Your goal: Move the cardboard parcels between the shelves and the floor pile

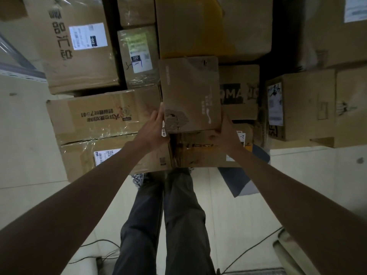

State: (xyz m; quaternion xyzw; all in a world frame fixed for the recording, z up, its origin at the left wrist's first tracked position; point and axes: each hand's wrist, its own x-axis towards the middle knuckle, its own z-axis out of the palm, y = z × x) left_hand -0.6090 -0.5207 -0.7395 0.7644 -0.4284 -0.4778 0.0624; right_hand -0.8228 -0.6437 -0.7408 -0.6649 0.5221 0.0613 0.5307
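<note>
A brown cardboard parcel [190,92] with torn patches on its face sits in the middle of the floor pile, over a lower box with dark lettering [198,149]. My left hand [156,128] grips its near left corner, fingers curled along the side. My right hand [224,133] grips the near right corner from below. Both arms reach forward from the bottom of the view.
Several cardboard boxes surround it: a long taped box [103,116] at left, a large labelled box [79,46] behind, a yellow-edged box [198,26] at the back, boxes [301,106] at right. Pale tiled floor [25,145] lies either side. Cables [256,247] trail near my legs.
</note>
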